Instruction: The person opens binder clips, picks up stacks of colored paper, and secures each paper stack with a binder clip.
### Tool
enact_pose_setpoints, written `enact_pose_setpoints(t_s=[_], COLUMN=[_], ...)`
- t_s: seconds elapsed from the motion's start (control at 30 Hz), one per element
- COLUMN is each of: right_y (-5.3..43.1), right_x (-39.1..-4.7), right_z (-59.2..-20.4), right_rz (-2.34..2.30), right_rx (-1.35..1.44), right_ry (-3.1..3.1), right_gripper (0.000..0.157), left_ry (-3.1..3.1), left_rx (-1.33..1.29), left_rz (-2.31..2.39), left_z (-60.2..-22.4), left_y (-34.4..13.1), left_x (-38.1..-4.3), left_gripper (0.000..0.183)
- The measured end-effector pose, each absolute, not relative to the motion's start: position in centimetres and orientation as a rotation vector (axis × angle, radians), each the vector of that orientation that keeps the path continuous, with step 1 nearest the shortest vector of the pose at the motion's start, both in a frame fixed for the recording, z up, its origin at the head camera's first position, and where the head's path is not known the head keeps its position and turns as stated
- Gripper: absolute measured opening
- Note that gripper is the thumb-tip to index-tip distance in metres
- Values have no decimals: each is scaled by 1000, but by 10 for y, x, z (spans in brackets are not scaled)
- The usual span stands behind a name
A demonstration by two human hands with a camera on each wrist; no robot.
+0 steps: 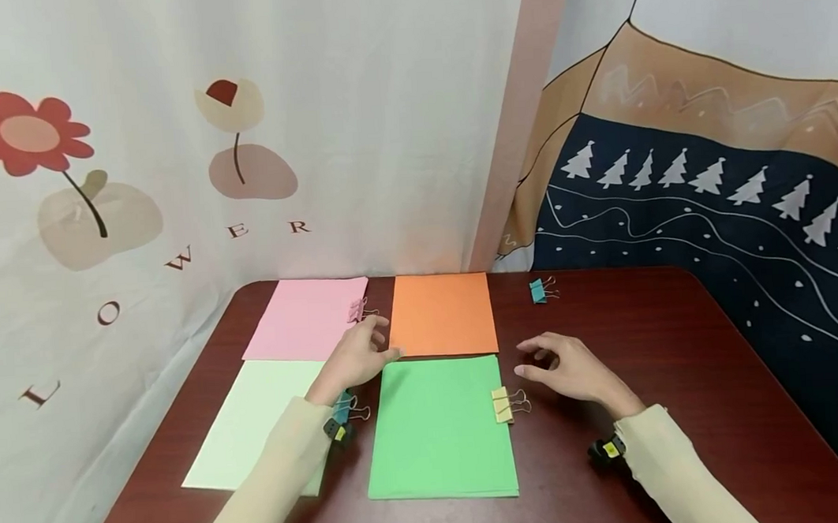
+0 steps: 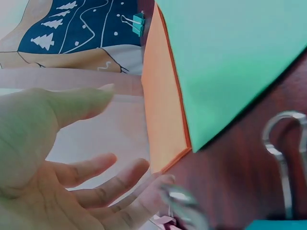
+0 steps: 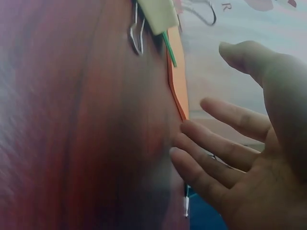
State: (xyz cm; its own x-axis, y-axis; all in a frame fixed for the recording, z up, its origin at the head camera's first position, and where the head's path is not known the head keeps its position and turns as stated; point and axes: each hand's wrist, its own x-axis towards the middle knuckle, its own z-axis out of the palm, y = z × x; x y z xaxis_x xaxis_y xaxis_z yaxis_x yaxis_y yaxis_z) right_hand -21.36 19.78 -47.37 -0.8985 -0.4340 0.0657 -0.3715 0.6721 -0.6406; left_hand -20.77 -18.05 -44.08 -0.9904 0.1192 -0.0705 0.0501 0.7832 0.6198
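Note:
My left hand (image 1: 358, 358) hovers by the near left corner of an orange paper stack (image 1: 443, 315), fingers loosely bent with nothing in them. In the left wrist view its thumb and fingers (image 2: 103, 191) stand apart. Over the table, to the right of the orange stack, my right hand (image 1: 563, 364) is relaxed and holds nothing. Nearest to it is a yellow binder clip (image 1: 502, 406) on the right edge of a green paper stack (image 1: 438, 434). The orange stack has no clip visible on its edges. A loose teal binder clip (image 1: 538, 291) lies at the back right.
Pink paper (image 1: 308, 319) with a pink binder clip (image 1: 355, 311) lies at the back left. Pale green paper (image 1: 249, 420) with a teal clip (image 1: 342, 408) is under my left forearm. Printed curtains (image 1: 384, 137) hang behind the dark red table (image 1: 679, 335).

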Motion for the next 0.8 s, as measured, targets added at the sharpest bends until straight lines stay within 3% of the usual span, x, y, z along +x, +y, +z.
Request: enact_pose_setpoints(t_s=[0.2,0.8], right_y=[204,225], right_x=[-227,-277], right_z=[-470,-453], right_rz=[-990,-822], right_rx=[-641,-547], right_ry=[2876,2971], right_gripper=[57,84], left_ry=[2831,2858], left_rx=[236,334], left_rz=[1034,937], left_z=[-433,-438], left_y=[-178,-149], left_x=[-222,-277], left_gripper=[63,85])
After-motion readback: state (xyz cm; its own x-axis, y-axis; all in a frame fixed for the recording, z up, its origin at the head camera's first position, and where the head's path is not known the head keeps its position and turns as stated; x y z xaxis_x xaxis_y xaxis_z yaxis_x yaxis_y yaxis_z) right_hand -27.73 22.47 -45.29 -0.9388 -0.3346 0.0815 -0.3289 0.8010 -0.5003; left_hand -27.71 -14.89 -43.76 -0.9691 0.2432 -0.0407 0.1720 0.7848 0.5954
